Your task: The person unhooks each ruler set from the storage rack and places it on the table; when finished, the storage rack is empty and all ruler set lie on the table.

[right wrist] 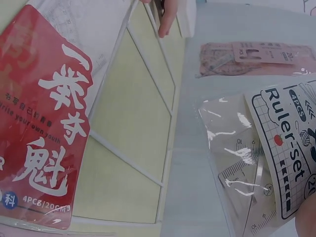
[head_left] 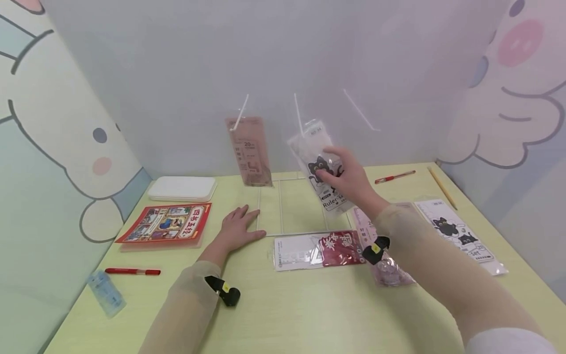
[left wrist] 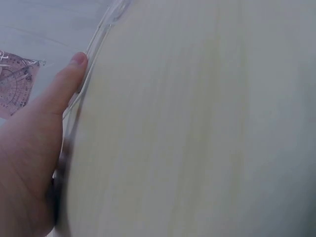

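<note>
My right hand (head_left: 349, 179) grips a clear packet, a ruler set (head_left: 325, 172) with a black cat on its card, thumb across the front. The packet's top end overlaps the tip of the middle white hook (head_left: 298, 110). In the right wrist view, clear rulers show inside the ruler set (right wrist: 247, 173). On the table my left hand (head_left: 239, 228) rests with fingers spread at the left end of the white wire rack base (head_left: 283, 206). A pink ruler packet (head_left: 251, 152) hangs from the left hook (head_left: 240, 112).
A red-and-white ruler packet (head_left: 318, 250), a pink packet (head_left: 389, 268) and another cat ruler set (head_left: 455, 228) lie right of centre. Further right are a red pen (head_left: 395, 177) and pencil (head_left: 442, 188). Leftward are books (head_left: 165, 223), a white case (head_left: 182, 188), another red pen (head_left: 132, 271) and a blue packet (head_left: 106, 293).
</note>
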A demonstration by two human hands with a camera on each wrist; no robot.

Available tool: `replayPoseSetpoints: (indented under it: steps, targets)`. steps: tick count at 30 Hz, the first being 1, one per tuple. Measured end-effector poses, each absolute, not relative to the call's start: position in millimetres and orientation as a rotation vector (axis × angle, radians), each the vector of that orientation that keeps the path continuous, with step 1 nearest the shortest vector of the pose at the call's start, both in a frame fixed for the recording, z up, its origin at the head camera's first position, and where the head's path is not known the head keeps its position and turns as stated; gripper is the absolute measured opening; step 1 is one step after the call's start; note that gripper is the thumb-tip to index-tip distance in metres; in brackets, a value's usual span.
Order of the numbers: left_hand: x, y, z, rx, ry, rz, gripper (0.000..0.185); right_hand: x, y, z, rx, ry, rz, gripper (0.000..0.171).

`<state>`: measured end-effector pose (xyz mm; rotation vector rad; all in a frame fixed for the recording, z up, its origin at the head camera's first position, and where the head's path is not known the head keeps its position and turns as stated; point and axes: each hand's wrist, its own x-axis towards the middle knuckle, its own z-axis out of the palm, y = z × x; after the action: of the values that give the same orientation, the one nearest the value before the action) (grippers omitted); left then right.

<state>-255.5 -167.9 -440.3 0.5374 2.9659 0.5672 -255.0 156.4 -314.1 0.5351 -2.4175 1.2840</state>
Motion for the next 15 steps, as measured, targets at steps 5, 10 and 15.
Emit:
replayPoseSetpoints:
  steps: [5,10,15]
  targets:
    - [-257.6,-167.3,-440.9,0.545,2.968,0.567,0.081,-246.2,160.7,-309.9,0.571,-2.406,1.305,0.057]
    - [-258.6,-167.1,-441.9,0.55,2.967,0.568,0.082,-238.8,166.3,-307.1,0.576,-2.422,1.276,0.058]
    - [-259.3,-167.2,-442.2,0.541,2.966,0.558,0.082,-230.6,172.8,-304.3,0.615,-2.441,1.24,0.059]
